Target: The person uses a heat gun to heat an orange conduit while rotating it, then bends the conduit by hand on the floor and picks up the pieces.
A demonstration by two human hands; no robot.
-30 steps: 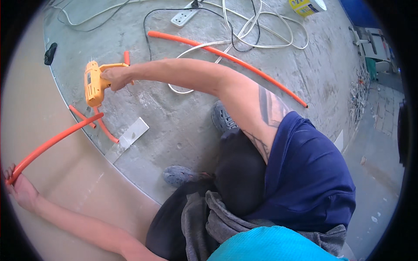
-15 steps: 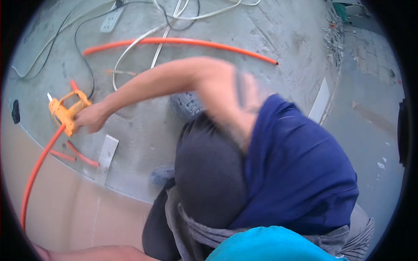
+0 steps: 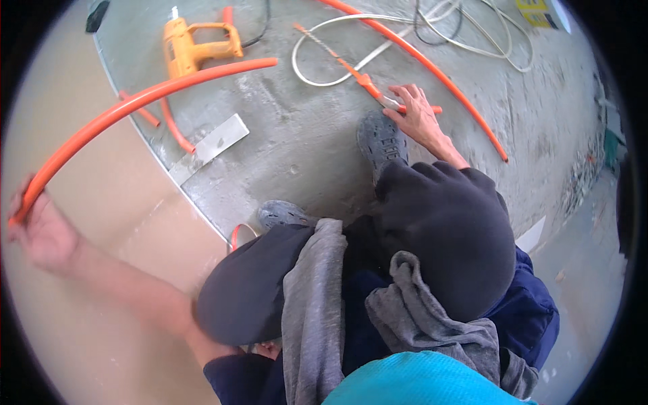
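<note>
My left hand (image 3: 46, 229), at the far left, is closed round the lower end of a bent orange pipe (image 3: 155, 92). The pipe arcs up and to the right, its other end free above the floor. My right hand (image 3: 420, 116) is down by my shoe, thumb and fingers round the grey metal part of an orange-handled tool (image 3: 365, 79); its exact kind is unclear. A thin twisted length (image 3: 316, 43) runs up from the tool. Beyond the pipe lies a yellow corded hand tool (image 3: 181, 50) with a loop handle and a white tip.
A long orange pipe (image 3: 445, 79) and looped white cable (image 3: 337, 20) lie on the concrete floor (image 3: 297, 142). Short orange pipe pieces (image 3: 174, 125) lie beside a pale flat strip (image 3: 214, 140) at the board's edge (image 3: 145, 138). My grey clogs (image 3: 379, 138) stand near. A yellow-and-white container (image 3: 540, 12) stands far right.
My right hand has left the yellow tool and moved right to the orange-handled tool. My left hand has come up into view, holding the bent pipe, now away from the yellow tool.
</note>
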